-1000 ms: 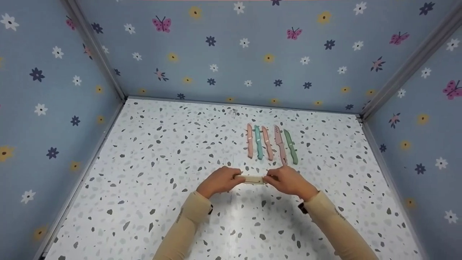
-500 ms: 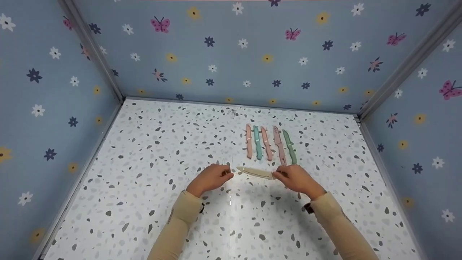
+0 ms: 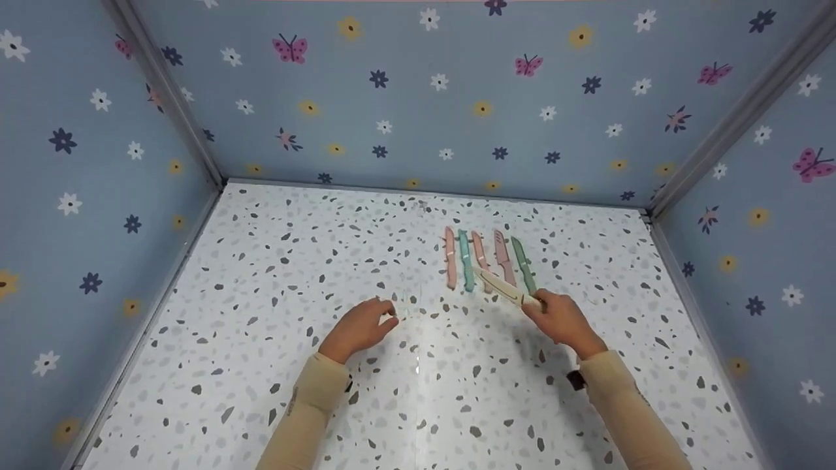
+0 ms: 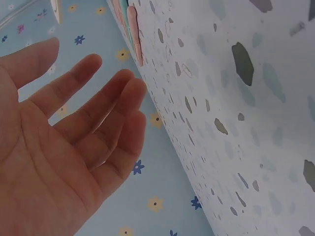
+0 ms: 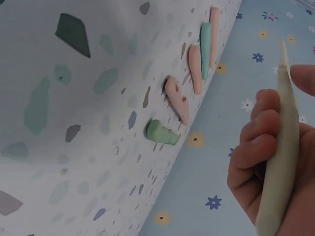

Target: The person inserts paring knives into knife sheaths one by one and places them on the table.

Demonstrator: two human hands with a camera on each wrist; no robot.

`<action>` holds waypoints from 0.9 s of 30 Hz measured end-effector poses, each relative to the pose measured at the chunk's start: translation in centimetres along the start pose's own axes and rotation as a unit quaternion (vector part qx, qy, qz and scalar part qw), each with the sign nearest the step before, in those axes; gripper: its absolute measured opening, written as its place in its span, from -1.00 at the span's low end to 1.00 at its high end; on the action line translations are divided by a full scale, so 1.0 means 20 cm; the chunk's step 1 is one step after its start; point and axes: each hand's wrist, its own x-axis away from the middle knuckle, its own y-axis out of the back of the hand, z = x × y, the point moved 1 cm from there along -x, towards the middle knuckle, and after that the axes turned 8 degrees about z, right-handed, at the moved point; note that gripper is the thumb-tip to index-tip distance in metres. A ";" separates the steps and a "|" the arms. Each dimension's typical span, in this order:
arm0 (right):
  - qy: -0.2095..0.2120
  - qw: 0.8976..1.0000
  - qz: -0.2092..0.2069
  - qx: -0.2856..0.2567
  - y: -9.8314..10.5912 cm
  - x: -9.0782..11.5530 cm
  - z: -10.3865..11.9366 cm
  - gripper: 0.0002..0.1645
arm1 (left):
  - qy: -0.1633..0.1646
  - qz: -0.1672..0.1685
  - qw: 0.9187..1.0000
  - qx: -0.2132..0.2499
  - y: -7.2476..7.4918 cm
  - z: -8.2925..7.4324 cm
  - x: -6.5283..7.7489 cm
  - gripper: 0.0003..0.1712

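Note:
In the head view, my right hand (image 3: 560,321) grips a cream-coloured knife (image 3: 501,286) by one end, its tip pointing away and to the left. The knife overlaps the near ends of the middle knives in the row. From the right wrist view, my fingers (image 5: 256,152) curl round its pale handle (image 5: 281,162). My left hand (image 3: 359,328) is held over the table to the left, holding nothing. Its fingers are loosely bent and apart in the left wrist view, palm (image 4: 39,152) showing.
Several knives lie side by side beyond my right hand: a pink knife (image 3: 450,258), a teal knife (image 3: 466,251), another pink one, a pink knife with holes in its blade (image 3: 502,248) and a green knife (image 3: 522,261). Blue patterned panels (image 3: 418,98) wall the speckled table (image 3: 294,261).
My left hand has let go of the cream knife's end and moved left. My right hand has carried the knife right, its tip swinging forward over the row.

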 end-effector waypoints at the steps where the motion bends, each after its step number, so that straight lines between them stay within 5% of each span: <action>1: -0.004 1.000 0.000 -0.005 0.00 0.00 -0.02 -0.63 | 0.009 0.000 1.000 0.001 0.00 0.01 0.00 -0.75; 7: -0.030 0.999 -0.035 -0.019 0.02 -0.02 -0.12 -0.65 | 0.063 0.008 0.998 -0.005 -0.01 0.06 0.02 -0.71; 14: -0.112 0.991 -0.077 -0.013 0.06 -0.05 -0.26 -0.61 | 0.069 0.014 0.998 0.010 0.00 0.08 0.04 -0.70; 27: -0.221 0.971 -0.049 -0.081 0.04 -0.18 -0.36 -0.43 | 0.074 0.015 0.997 0.021 0.01 0.10 0.08 -0.70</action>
